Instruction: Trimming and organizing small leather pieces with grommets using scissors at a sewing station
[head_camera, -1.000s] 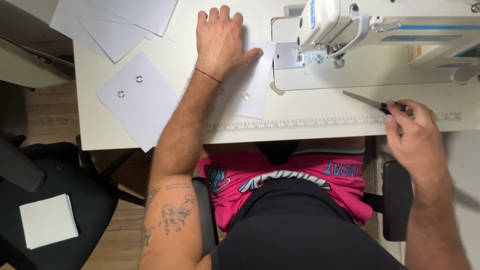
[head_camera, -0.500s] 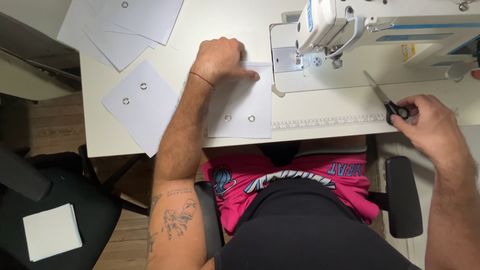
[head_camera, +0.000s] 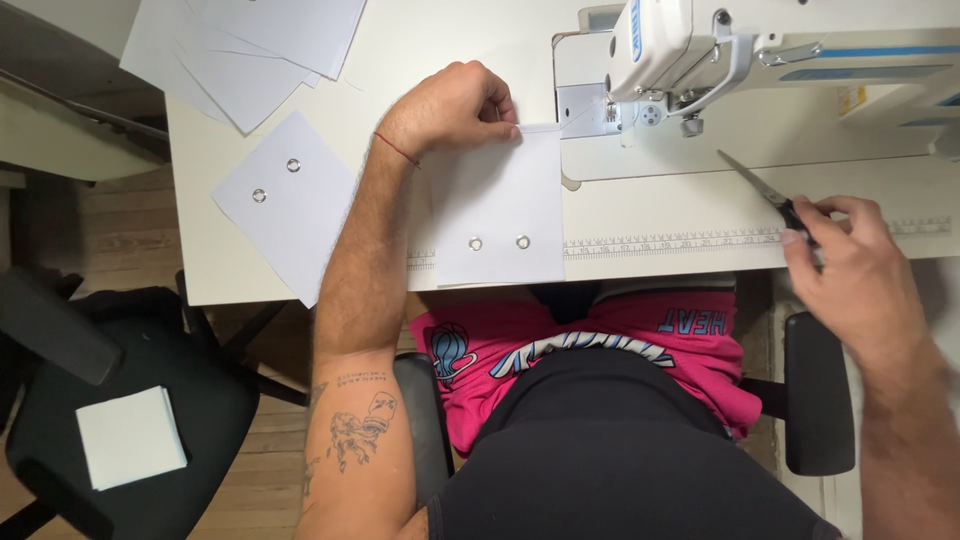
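White sheet (head_camera: 500, 205) with two eyelets is pinched at its top edge by the left hand (head_camera: 455, 105), beside the sewing machine (head_camera: 700, 50); right hand (head_camera: 850, 270) grips scissors (head_camera: 760, 185). Loose sheets (head_camera: 240, 50) lie leftward.

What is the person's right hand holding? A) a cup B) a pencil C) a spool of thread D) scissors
D, the right hand grips the dark handles of the scissors, whose closed metal blades point up and left toward the sewing machine, while the left hand pinches the top edge of a white sheet with two metal eyelets on the table.
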